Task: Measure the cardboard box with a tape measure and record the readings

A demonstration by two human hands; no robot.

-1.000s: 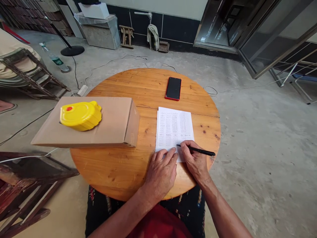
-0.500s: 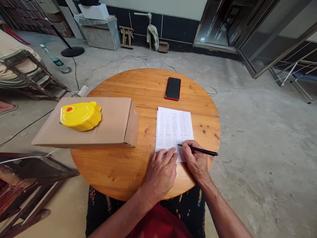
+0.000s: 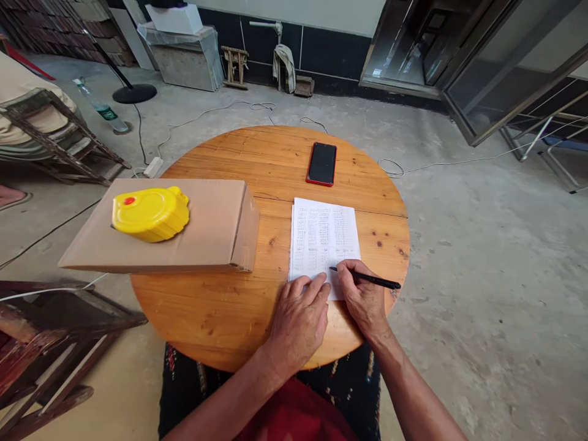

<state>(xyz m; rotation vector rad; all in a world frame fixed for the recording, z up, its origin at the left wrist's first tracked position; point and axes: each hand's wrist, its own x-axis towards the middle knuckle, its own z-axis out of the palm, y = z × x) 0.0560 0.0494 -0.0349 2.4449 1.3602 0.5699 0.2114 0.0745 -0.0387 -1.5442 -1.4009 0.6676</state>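
A white sheet of paper (image 3: 325,236), filled with columns of small handwriting, lies on the round wooden table (image 3: 220,318). My right hand (image 3: 362,297) grips a black pen (image 3: 377,280), whose tip meets the paper low on the written columns. Flat across the paper's lower left edge rests my left hand (image 3: 301,315), its fingers stretched out and holding nothing. Beyond the paper is a dark-screened phone (image 3: 321,163) in a red case. To the left, a yellow tape measure-like case (image 3: 151,214) with a red button sits on a brown cardboard box (image 3: 206,239).
The box overhangs the table's left edge. Wooden chairs (image 3: 55,343) stand at the left, with a plastic bottle (image 3: 103,109) and a round black stand base (image 3: 135,94) farther back. Thin cables (image 3: 220,109) run over the concrete floor. Part of another person's foot (image 3: 11,196) shows at far left.
The pen's rear end has tilted slightly to the left and its tip stays on the paper. My left hand keeps its place.
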